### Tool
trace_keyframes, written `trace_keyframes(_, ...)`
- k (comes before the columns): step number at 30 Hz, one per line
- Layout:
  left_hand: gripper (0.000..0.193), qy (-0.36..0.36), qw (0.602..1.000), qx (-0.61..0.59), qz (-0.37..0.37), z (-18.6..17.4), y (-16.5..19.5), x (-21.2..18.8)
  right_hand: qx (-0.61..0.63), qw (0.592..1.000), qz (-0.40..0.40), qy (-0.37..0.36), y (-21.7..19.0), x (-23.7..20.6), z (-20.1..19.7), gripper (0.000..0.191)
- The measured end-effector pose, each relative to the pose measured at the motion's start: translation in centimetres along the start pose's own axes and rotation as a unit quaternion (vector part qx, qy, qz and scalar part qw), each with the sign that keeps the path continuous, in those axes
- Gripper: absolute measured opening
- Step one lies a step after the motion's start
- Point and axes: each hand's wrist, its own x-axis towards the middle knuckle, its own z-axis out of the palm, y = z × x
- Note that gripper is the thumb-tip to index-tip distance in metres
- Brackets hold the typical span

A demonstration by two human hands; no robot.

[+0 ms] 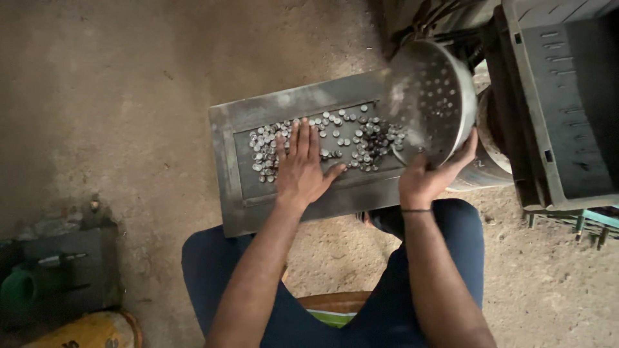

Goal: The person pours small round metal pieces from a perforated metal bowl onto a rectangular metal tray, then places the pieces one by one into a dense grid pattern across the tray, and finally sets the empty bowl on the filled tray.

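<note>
While tilted, colander [433, 96] within right-hand grip [422, 180]

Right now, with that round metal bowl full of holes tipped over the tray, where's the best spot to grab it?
Probably the rim of the round perforated metal bowl, from the near side beneath it. It lies tilted, mouth toward the flat grey metal tray of small silvery round pieces, so its lower edge bears the weight. The right hand already cups it there; the left hand lies flat on the pieces.

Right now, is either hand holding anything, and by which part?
The right hand holds a perforated metal bowl, tipped on its side, by its lower rim. The left hand holds nothing; it lies flat on small metal discs in a tray.
</note>
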Motion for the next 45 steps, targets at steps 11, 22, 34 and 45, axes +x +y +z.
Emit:
trace_keyframes(11,0.103,-0.043,0.998,0.046,-0.019,-0.9,-1.1,-0.3,-0.047,0.995,-0.085,-0.039,-1.3,-0.6,0.5,0.077)
trace_keyframes(22,0.104,-0.007,0.995,-0.046,0.083,-0.3,3.2,3.8,-0.039,0.991,-0.127,0.002,-1.2,-0.8,2.0,0.072)
trace_keyframes(34,0.11,-0.064,0.993,-0.066,0.077,1.2,7.2,4.0,-0.045,0.995,-0.09,-0.026,-0.7,-0.3,1.1,0.083)
trace_keyframes(45,0.106,-0.073,0.995,-0.053,0.03,1.0,10.3,4.2,0.019,0.998,-0.026,0.05,-1.0,1.3,-1.1,0.081)
